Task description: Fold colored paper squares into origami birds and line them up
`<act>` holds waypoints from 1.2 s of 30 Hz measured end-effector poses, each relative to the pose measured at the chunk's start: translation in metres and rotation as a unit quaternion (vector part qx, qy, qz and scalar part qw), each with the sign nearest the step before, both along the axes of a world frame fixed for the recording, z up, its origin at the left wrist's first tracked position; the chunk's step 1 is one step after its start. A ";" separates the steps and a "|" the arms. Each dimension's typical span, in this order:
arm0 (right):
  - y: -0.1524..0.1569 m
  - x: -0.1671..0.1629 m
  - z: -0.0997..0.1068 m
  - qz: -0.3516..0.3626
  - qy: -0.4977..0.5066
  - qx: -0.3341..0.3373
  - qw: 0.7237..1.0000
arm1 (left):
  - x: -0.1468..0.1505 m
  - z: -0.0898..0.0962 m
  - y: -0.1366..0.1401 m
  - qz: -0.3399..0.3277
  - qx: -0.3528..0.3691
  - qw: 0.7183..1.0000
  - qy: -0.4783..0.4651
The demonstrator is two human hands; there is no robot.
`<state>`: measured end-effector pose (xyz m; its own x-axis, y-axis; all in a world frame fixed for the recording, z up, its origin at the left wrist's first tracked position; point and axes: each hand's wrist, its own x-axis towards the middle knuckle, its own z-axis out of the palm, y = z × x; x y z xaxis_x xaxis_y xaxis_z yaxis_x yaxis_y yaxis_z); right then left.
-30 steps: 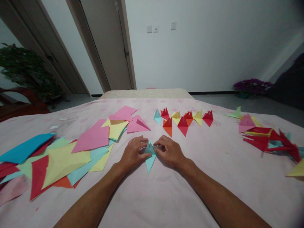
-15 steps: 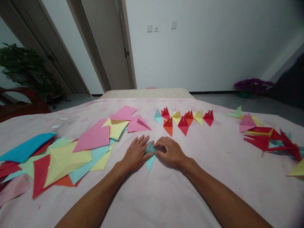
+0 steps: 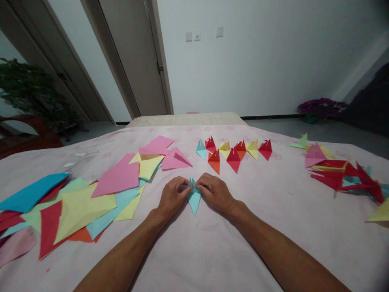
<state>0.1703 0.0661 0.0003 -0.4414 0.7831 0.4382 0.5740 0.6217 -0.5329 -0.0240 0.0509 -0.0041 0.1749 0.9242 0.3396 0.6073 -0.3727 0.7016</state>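
A light blue folded paper (image 3: 195,200) lies in front of me, its long point aimed towards me and narrow tips at the far end. My left hand (image 3: 174,196) pinches its left edge between thumb and curled fingers. On the opposite side, my right hand (image 3: 215,193) is closed, thumb and forefinger gripping the right edge near the top. The fingertips hide part of the upper folds. Just beyond my hands stand several small folded paper cranes, among them a red one (image 3: 233,160), an orange one (image 3: 214,161) and a light blue one (image 3: 201,149).
To the left spreads a loose heap of coloured paper, with a yellow sheet (image 3: 82,209) and a pink sheet (image 3: 120,178) on top. Several folded pieces, including a red one (image 3: 328,178), lie at the right. A pale pink cloth (image 3: 237,251) covers the table.
My left hand has gone from fingers spread flat beside the light blue paper to curled and pinching its edge. The paper has turned slightly, its near point now further right.
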 end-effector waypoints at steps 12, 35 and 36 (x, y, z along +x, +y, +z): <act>0.002 0.001 -0.003 -0.054 -0.114 0.021 0.992 | -0.005 -0.006 0.011 -0.087 0.014 0.979 0.184; 0.016 0.007 -0.014 -0.068 -0.097 -0.066 0.991 | -0.034 -0.014 -0.015 -0.023 -0.017 0.925 0.378; 0.017 0.007 -0.014 -0.069 -0.094 -0.074 0.990 | -0.034 -0.016 -0.022 -0.006 -0.011 0.925 0.380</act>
